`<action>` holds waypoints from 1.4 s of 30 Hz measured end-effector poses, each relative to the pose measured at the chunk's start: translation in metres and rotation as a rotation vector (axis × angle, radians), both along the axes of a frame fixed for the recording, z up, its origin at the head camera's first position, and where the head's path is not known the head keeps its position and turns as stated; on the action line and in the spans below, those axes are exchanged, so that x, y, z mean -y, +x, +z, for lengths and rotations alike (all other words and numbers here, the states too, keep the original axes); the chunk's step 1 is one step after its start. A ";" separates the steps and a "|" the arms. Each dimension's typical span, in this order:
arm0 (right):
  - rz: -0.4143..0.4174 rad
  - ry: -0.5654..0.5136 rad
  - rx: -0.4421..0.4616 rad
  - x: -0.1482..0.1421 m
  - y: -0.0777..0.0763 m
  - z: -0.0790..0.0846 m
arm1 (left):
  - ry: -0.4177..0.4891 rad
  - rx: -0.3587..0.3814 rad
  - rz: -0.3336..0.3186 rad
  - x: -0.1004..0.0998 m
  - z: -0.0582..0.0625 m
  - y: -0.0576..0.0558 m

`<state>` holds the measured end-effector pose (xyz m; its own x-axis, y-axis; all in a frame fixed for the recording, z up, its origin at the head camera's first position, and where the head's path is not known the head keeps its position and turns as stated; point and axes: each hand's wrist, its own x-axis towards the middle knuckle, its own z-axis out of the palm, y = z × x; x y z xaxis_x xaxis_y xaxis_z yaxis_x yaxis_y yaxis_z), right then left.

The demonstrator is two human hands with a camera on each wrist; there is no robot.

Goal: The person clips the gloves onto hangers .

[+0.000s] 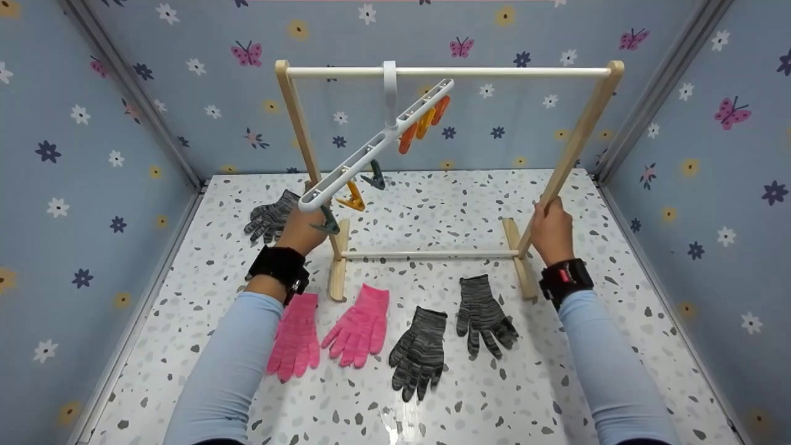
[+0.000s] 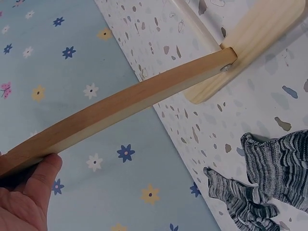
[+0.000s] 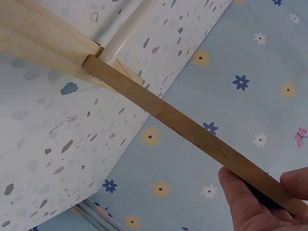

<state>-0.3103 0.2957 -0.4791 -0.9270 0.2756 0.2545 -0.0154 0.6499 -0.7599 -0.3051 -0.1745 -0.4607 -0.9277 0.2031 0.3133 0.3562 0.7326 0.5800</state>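
Note:
A small clothes rack (image 1: 448, 72) with wooden side posts and white rods stands on the speckled surface. My left hand (image 1: 304, 230) grips its left post (image 2: 120, 101), partly hidden behind a hanger in the head view. On the right post (image 3: 178, 120), my right hand (image 1: 552, 230) holds on, fingers and thumb on opposite sides. The white clip hanger (image 1: 352, 170) hangs from the top rod, slanting towards the left hand. Orange, yellow and dark green clips (image 1: 351, 196) dangle from it.
Two pink gloves (image 1: 361, 324) lie in front of the rack at left. Dark grey striped gloves lie at front centre (image 1: 420, 352), front right (image 1: 485, 315) and beyond the left wrist (image 1: 272, 216). Flower-patterned walls (image 1: 710, 185) enclose the back and both sides.

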 end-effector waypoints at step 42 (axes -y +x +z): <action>0.027 0.010 -0.002 -0.004 0.001 -0.001 | 0.358 0.096 -0.018 0.031 0.033 0.023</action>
<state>-0.3097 0.2998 -0.4803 -0.9334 0.2478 0.2593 -0.0350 0.6566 -0.7535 -0.2825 -0.2051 -0.4274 -0.9537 0.1124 0.2791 0.2985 0.4710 0.8301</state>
